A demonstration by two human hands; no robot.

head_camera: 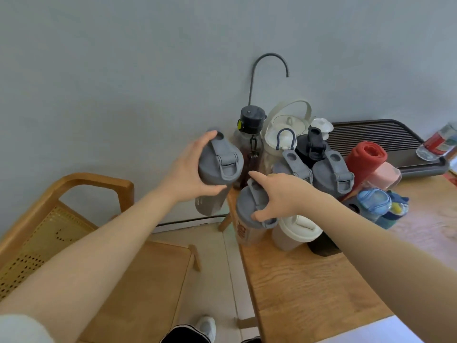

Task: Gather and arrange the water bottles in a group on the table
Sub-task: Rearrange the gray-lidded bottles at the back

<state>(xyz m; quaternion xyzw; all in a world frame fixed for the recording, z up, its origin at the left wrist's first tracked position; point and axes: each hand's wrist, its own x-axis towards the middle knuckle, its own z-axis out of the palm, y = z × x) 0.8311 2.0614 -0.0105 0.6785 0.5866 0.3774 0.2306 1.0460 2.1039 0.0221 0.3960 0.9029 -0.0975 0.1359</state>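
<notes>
Left hand [190, 169] is wrapped around a grey bottle [217, 169] at the lid, holding it in the air just off the table's [309, 288] left edge, above the floor. Right hand [279, 196] grips the lid of a second grey bottle [249, 214], thumb on the near rim, index finger over the top; we see this one standing on the table at the near-left corner of the group.

Rest of the group sits on the table's far-left corner, packed close: a white-lidded bottle [296, 231] just right of ours, two more grey-lidded ones [331, 172] behind, a dark clear bottle with a black cap [249, 134] at the back left, a white kettle [284, 127], a black bottle [314, 147], a red one [366, 157], a pink one [385, 177] and a blue-lidded one [376, 201] on the right.

Behind those we have a dark slatted tray [385, 139] against the wall. Left of the table stands a wooden chair [74, 219] with a cane back.
</notes>
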